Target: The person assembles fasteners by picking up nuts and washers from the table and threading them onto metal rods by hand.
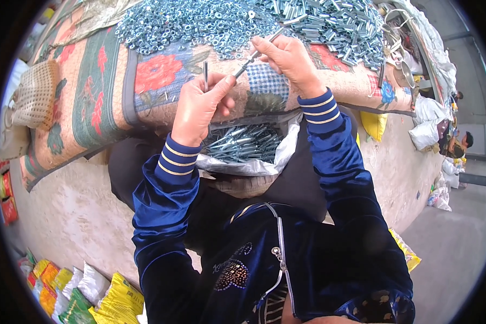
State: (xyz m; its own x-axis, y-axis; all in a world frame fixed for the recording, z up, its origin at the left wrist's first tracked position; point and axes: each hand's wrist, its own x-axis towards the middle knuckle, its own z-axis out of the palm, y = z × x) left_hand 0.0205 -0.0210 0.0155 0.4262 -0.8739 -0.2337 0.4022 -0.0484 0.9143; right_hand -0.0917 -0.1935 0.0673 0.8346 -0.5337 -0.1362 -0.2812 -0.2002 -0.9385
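Note:
Both of my hands are raised over the front edge of the cloth-covered table, working on a slim metal anchor bolt (245, 67) that slants between them. My left hand (200, 105) pinches its lower end between thumb and fingers. A second short metal rod (205, 76) sticks up from that same hand. My right hand (294, 62) is closed round the upper part, and a shiny tip shows above its fingers. Whether this tip belongs to the same bolt, I cannot tell. Below my hands, a white sack (289, 148) holds many similar metal bolts (243, 143) between my knees.
A heap of small nuts or washers (164, 27) covers the table's far left-middle. Metal sleeves (335, 32) are piled to its right. A woven basket-like thing (35, 94) stands at the left edge. Filled bags (119, 299) lie lower left; another person (461, 143) is far right.

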